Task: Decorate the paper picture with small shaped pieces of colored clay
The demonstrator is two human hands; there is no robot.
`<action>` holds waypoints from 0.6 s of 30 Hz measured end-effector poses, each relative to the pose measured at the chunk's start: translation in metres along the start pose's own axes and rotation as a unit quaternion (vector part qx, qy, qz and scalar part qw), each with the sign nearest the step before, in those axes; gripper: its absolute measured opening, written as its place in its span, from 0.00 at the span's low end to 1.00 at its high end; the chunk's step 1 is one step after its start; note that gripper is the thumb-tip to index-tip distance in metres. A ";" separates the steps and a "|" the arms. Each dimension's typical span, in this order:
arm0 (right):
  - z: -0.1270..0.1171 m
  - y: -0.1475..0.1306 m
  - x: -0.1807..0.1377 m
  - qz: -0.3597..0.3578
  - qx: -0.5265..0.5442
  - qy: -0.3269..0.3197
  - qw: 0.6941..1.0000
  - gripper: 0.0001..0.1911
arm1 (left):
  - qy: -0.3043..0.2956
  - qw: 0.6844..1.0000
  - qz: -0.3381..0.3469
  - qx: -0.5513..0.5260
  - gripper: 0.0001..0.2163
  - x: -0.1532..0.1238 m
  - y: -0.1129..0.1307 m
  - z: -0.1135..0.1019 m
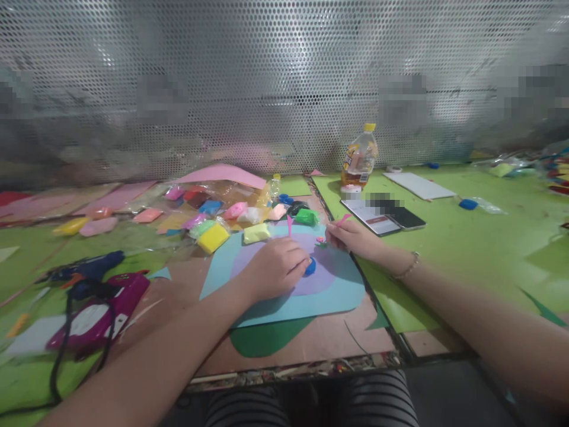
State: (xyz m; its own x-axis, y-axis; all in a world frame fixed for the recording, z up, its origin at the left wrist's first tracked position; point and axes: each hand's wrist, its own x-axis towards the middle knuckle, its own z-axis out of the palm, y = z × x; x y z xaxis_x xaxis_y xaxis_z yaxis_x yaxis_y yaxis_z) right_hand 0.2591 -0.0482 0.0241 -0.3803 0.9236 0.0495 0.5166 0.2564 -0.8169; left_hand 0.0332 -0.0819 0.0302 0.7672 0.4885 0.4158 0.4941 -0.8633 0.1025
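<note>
My left hand (pixel 274 267) rests closed on a purple paper shape (pixel 320 274) that lies on a light blue sheet (pixel 342 293). Its fingertips pinch or press a small blue lump of clay (pixel 310 267). My right hand (pixel 351 236) sits at the sheet's right edge, fingers closed round a thin pink tool (pixel 343 220). A tiny clay flower (pixel 320 241) stands on the paper just left of that hand. A second pink stick (pixel 289 225) pokes up behind the purple shape.
Several wrapped clay packs, among them a yellow one (pixel 213 238) and a green one (pixel 306 216), lie behind the sheet. A glue gun (pixel 84 270) and a magenta case (pixel 106 311) are at left. A bottle (pixel 360 157) and a phone (pixel 402 217) are at right. A perforated metal wall (pixel 284 77) closes the back.
</note>
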 end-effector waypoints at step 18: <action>-0.001 -0.006 -0.003 -0.026 -0.067 -0.023 0.997 0.25 | -0.004 1.000 -0.008 -0.023 0.14 -0.001 0.000 -0.001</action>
State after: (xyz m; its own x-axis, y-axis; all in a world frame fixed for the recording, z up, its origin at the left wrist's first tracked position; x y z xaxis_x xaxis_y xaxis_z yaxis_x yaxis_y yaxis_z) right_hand 0.2574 -0.0526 0.0294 -0.4422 0.8949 0.0604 0.5925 0.3420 -0.7293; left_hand 0.0322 -0.0824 0.0305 0.7618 0.5037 0.4073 0.4878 -0.8598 0.1511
